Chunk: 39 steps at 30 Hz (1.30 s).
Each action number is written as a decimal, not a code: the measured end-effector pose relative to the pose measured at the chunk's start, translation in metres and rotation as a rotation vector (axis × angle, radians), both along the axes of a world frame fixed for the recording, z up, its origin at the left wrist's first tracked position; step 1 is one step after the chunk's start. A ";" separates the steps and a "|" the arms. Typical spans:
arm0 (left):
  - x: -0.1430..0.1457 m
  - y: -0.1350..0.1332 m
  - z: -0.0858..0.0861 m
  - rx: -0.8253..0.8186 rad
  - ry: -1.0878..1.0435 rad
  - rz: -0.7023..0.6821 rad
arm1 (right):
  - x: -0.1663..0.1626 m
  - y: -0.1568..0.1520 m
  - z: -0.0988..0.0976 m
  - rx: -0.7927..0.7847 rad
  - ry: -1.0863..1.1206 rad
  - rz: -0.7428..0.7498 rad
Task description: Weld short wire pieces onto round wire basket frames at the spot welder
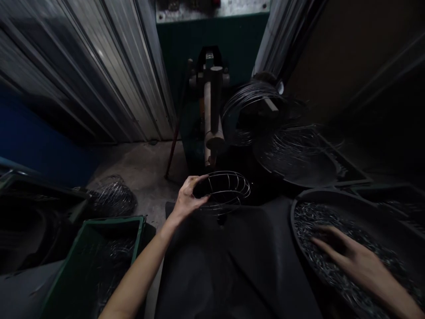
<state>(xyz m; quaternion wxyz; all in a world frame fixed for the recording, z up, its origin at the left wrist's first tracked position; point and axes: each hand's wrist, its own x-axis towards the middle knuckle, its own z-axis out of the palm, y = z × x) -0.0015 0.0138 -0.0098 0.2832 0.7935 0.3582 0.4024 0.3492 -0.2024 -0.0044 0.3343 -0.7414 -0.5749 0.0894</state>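
Observation:
My left hand (pixel 190 198) grips the left side of a round wire frame (pixel 229 192), built of thin metal rings joined by short cross wires. The frame is held in front of the machine's long arm (pixel 212 119), just beyond the dark apron over my lap. At the right, my right hand (pixel 345 252) reaches over a round black basin (pixel 294 212) with many small bent metal wire pieces (pixel 318 221) in it. Its thumb and fingers are apart and slightly blurred, with the fingertips among or just above the pieces. I see nothing held in them.
A green crate (pixel 83 230) with wire pieces stands at the left, near a wire bundle (pixel 114 195) on the floor. Coiled wire (pixel 255 95) and another wide tray (pixel 299 164) lie at the right behind the basin. A green machine body (pixel 239 44) stands ahead.

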 end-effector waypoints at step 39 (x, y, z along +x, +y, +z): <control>-0.004 0.000 -0.009 0.053 0.014 0.013 | -0.140 0.163 0.042 0.432 -0.884 0.738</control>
